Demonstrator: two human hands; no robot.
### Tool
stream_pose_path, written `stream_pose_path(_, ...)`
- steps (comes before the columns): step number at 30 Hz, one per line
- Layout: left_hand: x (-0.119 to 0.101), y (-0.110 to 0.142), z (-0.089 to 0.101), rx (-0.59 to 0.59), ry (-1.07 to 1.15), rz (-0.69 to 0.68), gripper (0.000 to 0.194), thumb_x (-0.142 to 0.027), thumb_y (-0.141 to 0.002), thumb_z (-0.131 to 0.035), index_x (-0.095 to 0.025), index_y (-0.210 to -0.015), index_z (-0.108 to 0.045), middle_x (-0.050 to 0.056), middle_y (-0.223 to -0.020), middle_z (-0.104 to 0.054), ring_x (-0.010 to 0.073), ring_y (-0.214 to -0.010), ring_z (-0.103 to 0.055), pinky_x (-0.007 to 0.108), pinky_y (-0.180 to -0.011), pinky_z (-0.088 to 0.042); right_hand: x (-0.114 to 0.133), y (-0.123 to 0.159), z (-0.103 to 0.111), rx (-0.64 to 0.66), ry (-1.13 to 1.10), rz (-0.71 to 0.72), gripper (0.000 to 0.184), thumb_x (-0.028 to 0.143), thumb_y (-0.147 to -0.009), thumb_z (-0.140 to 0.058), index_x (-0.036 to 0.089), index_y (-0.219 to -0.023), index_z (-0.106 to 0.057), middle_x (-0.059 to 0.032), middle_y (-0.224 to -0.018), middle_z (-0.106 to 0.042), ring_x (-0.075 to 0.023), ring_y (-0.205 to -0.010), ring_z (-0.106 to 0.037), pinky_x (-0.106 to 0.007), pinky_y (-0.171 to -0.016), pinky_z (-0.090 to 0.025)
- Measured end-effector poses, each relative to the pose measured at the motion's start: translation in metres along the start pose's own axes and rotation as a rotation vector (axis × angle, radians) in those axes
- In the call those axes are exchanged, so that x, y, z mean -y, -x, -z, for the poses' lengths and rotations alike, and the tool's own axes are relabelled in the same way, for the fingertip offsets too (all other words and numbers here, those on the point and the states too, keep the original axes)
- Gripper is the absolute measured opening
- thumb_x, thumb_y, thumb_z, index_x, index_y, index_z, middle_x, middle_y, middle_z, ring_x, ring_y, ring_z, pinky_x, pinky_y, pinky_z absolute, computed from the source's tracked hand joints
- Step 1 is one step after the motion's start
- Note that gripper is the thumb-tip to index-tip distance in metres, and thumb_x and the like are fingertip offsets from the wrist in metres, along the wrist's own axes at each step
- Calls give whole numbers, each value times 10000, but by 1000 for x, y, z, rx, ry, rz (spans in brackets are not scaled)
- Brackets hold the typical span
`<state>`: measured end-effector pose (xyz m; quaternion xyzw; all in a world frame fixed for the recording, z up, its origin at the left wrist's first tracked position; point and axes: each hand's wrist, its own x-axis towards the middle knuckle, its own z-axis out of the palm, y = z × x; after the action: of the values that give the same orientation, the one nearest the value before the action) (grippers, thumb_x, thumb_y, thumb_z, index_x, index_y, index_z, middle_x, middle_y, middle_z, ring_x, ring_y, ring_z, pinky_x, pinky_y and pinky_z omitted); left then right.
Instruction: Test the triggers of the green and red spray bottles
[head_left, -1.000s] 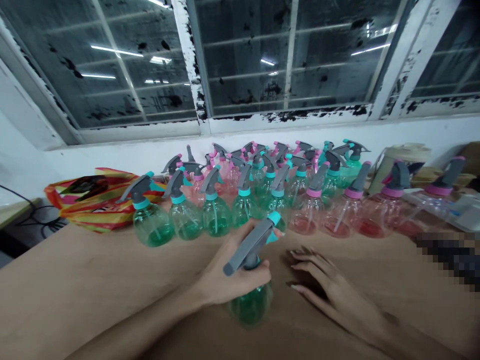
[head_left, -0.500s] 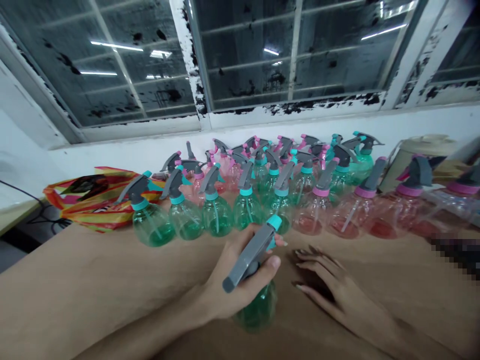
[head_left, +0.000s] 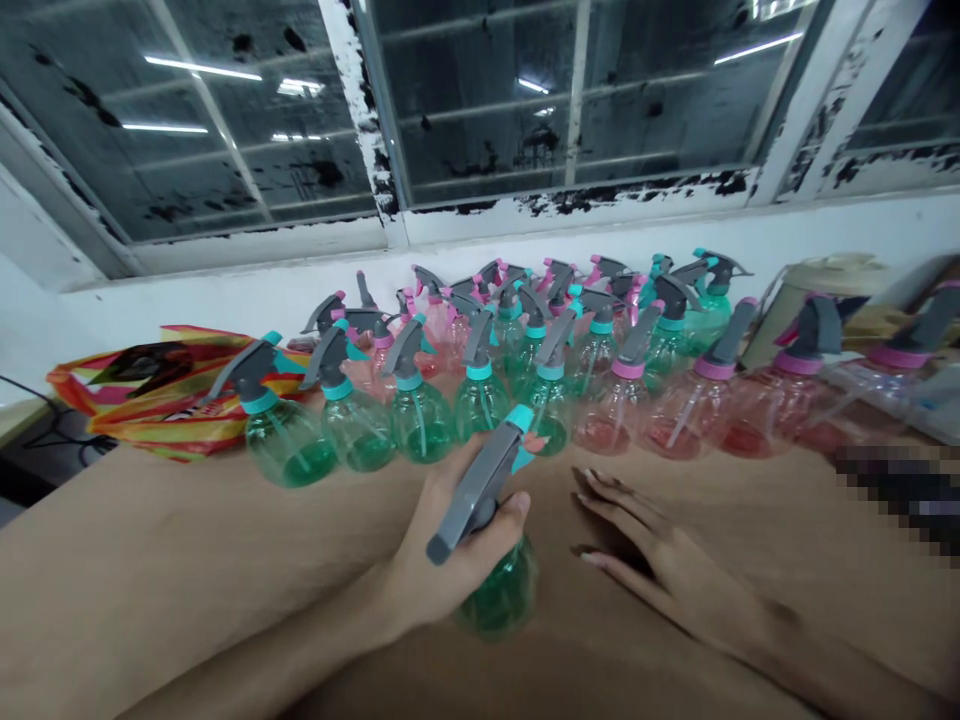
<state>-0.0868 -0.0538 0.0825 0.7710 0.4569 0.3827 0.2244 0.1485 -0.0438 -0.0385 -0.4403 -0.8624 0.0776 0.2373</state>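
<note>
Left hand (head_left: 457, 530) grips 1 green spray bottle (head_left: 499, 590).

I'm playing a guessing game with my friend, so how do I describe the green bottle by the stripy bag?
Under the windows, a striped bag lies on the table's left side. Right beside it stands a round green spray bottle with a grey top and turquoise collar. Unlike the green bottle next to it, it stands at the far left end of the front row.

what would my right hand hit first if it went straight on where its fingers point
The right hand would probably meet the held bottle, or the left hand around it; depth is unclear.
</note>
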Motion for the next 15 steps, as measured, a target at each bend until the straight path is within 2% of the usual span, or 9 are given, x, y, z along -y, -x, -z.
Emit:
stream_pose_path(4, -5, 0, 0, 3, 15, 11, 287, -258, -733, -502, -272, -1008, -582, 13, -853, -622, 188, -695, -576, 317, -687, -520, -2, 1, 0, 6, 3, 12, 505, 425, -869, -483, 231, -1331, -421, -66, -1435, -366, -244, -1309, -322, -474, -1044, -339)
stream_pose_path(12, -3, 1, -4, -27, 1, 54, 278, -246, -693, -502, -268, -957, -587, -13, -724, -568, 146, -534, -490, 275, -517, -485, -4, 1, 2, 12, -3, 18, 510, 424, -865, -490, 236, -1334, -420, -60, -1406, -412, -239, -1300, -337, -472, -1050, -330)
stream_pose_path(15, -3, 2, -5, 8, 36, 86, 346, -248, -713, -486, -270, -1047, -572, -21, -704, -573, 128, -458, -448, 265, -440, -442, -4, 1, 3, 31, 22, 14, 511, 432, -873, -473, 219, -1335, -419, -60, -1410, -405, -233, -1305, -329, -462, -1055, -328)
